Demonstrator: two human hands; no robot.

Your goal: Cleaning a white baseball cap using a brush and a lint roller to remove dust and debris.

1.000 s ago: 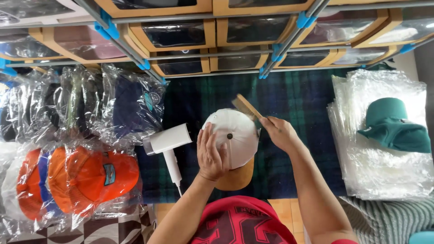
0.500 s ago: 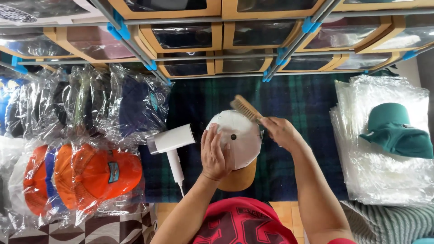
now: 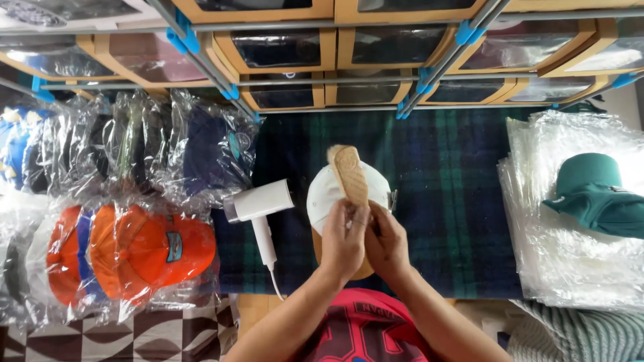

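White cap (image 3: 327, 192) laid crown-up on plaid worktop (image 3: 443, 201), tan brim toward body. Wooden brush (image 3: 350, 175) held over crown, bristles apparently down. Left hand (image 3: 343, 241) and right hand (image 3: 387, 243) closed together on handle end, steadying it. White hairdryer (image 3: 258, 204) parked just left, within reach.

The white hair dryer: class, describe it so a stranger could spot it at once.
Start at the dark green-and-blue plaid cloth. On its left edge, beside the bagged orange caps, lies the white hair dryer. Unlike its neighbours, it is hard, unwrapped and corded.
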